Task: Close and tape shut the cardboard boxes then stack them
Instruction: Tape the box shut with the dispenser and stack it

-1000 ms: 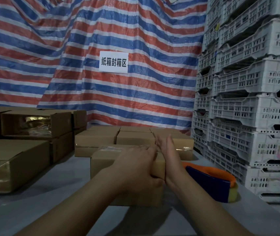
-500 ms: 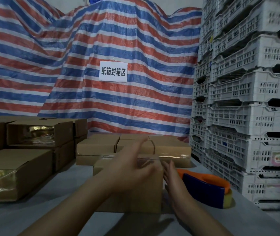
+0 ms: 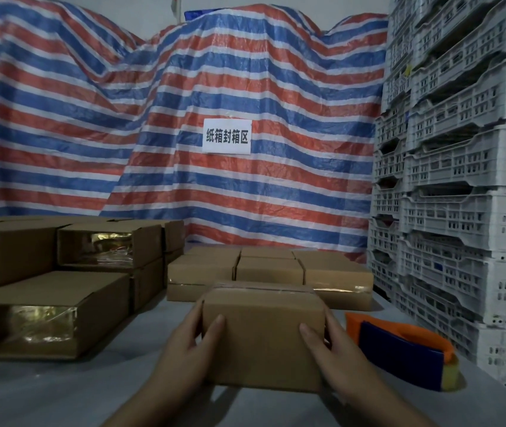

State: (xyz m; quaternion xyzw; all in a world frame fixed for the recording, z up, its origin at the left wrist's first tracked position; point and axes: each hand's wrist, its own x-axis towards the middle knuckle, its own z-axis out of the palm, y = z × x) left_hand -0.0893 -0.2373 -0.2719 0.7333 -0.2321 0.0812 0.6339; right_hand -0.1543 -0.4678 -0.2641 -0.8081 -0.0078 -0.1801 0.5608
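A small closed cardboard box (image 3: 262, 337) with clear tape along its top sits on the grey table right in front of me. My left hand (image 3: 191, 337) grips its left end, thumb on the near face. My right hand (image 3: 327, 346) grips its right end the same way. An orange and blue tape dispenser (image 3: 399, 349) lies on the table just right of the box. Behind the held box, a row of taped boxes (image 3: 268, 269) lies flat.
Larger taped cardboard boxes (image 3: 51, 309) are stacked at the left. White plastic crates (image 3: 461, 211) tower along the right edge. A striped tarp with a white sign (image 3: 226, 136) hangs at the back. Bare grey table (image 3: 61, 392) spreads at the near left.
My hands left the box's top and far edge and came round to its two ends. The view has tilted upward, showing more tarp.
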